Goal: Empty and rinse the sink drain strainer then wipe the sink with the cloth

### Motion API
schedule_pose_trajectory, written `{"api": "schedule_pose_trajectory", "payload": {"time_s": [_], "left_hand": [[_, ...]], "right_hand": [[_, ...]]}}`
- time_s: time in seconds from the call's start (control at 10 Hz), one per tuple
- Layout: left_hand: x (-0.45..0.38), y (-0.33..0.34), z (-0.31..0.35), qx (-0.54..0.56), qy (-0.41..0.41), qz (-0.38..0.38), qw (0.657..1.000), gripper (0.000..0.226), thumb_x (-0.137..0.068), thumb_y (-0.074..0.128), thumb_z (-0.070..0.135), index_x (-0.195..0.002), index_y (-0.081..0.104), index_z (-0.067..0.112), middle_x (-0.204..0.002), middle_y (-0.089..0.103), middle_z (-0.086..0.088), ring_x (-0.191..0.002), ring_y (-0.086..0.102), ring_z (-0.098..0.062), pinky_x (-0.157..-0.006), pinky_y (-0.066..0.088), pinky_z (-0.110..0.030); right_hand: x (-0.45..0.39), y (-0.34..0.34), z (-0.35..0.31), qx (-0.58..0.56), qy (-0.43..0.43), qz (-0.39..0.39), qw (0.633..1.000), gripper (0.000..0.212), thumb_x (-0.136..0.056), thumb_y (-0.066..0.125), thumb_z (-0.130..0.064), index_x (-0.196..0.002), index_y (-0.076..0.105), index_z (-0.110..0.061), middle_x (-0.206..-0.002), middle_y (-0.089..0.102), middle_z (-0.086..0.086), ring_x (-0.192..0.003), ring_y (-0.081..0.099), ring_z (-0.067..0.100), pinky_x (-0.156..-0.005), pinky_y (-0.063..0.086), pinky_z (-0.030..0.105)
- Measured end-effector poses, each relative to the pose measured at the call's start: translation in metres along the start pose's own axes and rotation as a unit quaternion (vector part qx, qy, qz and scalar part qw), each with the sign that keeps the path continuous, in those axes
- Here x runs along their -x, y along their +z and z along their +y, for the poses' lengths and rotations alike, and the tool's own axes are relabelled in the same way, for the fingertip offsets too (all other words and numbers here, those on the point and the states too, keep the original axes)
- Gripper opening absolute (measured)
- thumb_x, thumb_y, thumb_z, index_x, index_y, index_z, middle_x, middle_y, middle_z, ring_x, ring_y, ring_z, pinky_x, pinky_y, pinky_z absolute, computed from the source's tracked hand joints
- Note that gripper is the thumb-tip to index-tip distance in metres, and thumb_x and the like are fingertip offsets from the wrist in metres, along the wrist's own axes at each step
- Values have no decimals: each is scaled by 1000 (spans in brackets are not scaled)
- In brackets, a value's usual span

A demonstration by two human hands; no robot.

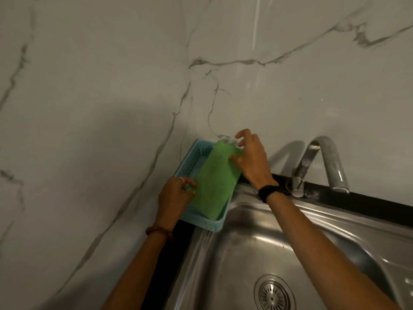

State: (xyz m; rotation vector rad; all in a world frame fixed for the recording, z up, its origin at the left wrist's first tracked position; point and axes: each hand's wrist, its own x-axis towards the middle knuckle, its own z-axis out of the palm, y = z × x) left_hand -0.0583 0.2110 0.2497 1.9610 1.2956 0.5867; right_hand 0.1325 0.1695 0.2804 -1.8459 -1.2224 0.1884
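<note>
Marble-veined walls corner a steel sink — both hands, left and right, pinch the green cloth.

The blue basket sat wedged in the corner, 2 marble walls closing its far and left sides. Both hands, the left hand and right hand, and the green cloth covered its top. The faucet arched over the sink's back rim. The basin lay open down to the drain strainer.
</note>
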Motion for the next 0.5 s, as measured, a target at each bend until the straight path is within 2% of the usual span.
{"api": "schedule_pose_trajectory", "payload": {"time_s": [0.1, 0.2, 0.3, 0.4, 0.5], "left_hand": [[-18, 14, -11, -129, 27, -16, 991, 29, -86, 53, 0, -112, 59, 11, -117, 46, -16, -99, 56, -30, -80, 49, -36], [-35, 30, -28, -229, 20, -64, 971, 40, -92, 41, 6, -129, 49, 18, -138, 36, -16, -109, 54, -31, -88, 46, -35], [-48, 42, -31, -356, -8, -144, 923, 40, -96, 34, 13, -134, 42, 21, -143, 32, -17, -114, 53, -32, -92, 43, -38], [-57, 49, -26, -425, 18, -142, 894, 36, -97, 32, 14, -129, 47, 18, -138, 37, -17, -114, 54, -32, -93, 42, -38], [-56, 45, -16, -407, 21, -95, 908, 30, -97, 38, 20, -122, 53, 15, -137, 39, -13, -108, 56, -28, -85, 45, -36]], "right_hand": [[-23, 39, 13, 134, -84, -64, 985, 33, -82, 51, 6, -111, 47, -8, -109, 45, 15, -80, 56, 33, -58, 39, 33], [-37, 77, 31, 261, -129, -158, 944, 30, -89, 47, -3, -119, 48, -6, -118, 51, 18, -93, 59, 35, -63, 39, 34], [-45, 104, 44, 340, -129, -256, 896, 21, -92, 45, -6, -111, 55, -3, -117, 58, 17, -100, 60, 33, -74, 48, 37], [-47, 113, 45, 381, -111, -293, 870, 20, -94, 42, -4, -104, 59, -1, -113, 63, 16, -101, 61, 30, -80, 49, 36], [-39, 103, 37, 336, -97, -246, 904, 30, -93, 42, -2, -118, 57, -6, -118, 62, 16, -105, 60, 30, -84, 48, 37]]}}
